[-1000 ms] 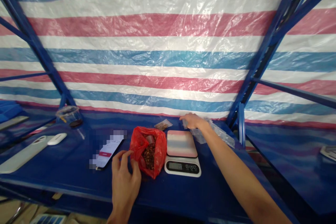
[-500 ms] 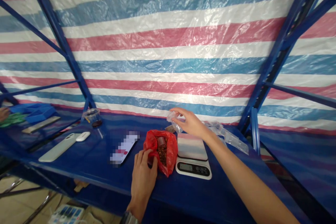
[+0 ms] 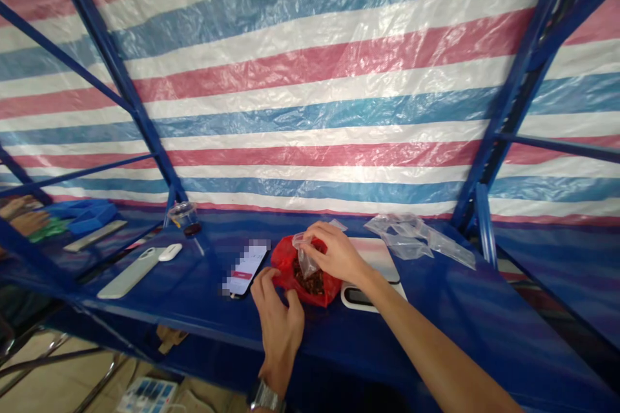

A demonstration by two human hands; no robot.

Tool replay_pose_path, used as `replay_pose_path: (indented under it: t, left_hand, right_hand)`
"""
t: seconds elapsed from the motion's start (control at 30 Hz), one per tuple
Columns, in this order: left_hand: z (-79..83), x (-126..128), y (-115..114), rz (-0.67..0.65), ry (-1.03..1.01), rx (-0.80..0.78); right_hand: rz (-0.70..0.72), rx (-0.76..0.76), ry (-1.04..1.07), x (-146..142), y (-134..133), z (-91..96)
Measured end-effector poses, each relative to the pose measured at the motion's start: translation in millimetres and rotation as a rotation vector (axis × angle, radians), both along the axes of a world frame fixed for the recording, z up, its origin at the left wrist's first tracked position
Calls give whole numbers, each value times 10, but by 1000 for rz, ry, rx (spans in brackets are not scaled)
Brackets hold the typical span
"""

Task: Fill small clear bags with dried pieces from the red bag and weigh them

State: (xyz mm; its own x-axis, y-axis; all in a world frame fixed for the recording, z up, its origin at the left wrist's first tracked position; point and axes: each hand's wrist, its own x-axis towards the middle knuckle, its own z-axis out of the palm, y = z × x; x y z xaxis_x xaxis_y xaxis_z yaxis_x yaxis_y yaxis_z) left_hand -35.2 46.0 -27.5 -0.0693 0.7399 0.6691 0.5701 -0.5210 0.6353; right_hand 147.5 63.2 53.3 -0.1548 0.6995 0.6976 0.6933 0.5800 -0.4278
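A red plastic bag [image 3: 285, 258] stands with its mouth spread wide, holding small brown dried bits [image 3: 314, 282]. My left hand [image 3: 278, 313] is at its near left side, fingers curled on the rim and the thumb low against it. My right hand [image 3: 334, 255] pinches a small clear plastic bag [image 3: 307, 263] by its top, and the lower end hangs inside the red bag's mouth. Just right of the red bag is a white kitchen scale [image 3: 375, 250], partly covered by my right hand and forearm.
Clear plastic bags [image 3: 402, 235] lie behind the scale. To the left are a phone with a lit screen [image 3: 247, 268], a pale phone [image 3: 130, 274], a white earbud case [image 3: 170, 252] and a clear cup [image 3: 184, 216] with dark liquid. Another person's hands [image 3: 24, 216] are by blue trays [image 3: 90, 213].
My right hand has come down and toward me from behind the red bag, bringing the clear bag into its mouth. My left hand stays at the rim. The view has shifted slightly.
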Motion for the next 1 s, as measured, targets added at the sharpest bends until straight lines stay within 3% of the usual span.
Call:
replay_pose_path:
  t: [0.1,0.23,0.37,0.43,0.53,0.73,1.0]
  left_hand:
    - [45,4,-62,-61,63,22]
    - [217,35,-12,-177,74,-101]
    - [507,38,276,-454,43,-321]
    - [622,19,449,-642,-49,-517]
    - [670,-23,654,-794,-146,-604]
    - [440,-111,763,-529,-403,-336]
    - [217,-128,674,-429,-350,-316]
  right_hand:
    - [-53,40,-20,-15,-49,-13]
    - [-26,87,-59,-50,-77,-58]
    - [-6,105,-24,-43,-66,-67]
    - [-16,66,0,-23,-57,-60]
    - [51,-15,-21,-2,-51,-57]
    - [-44,-134,-100,12,-10,-190]
    - [-58,-240,-187,106,50,-330]
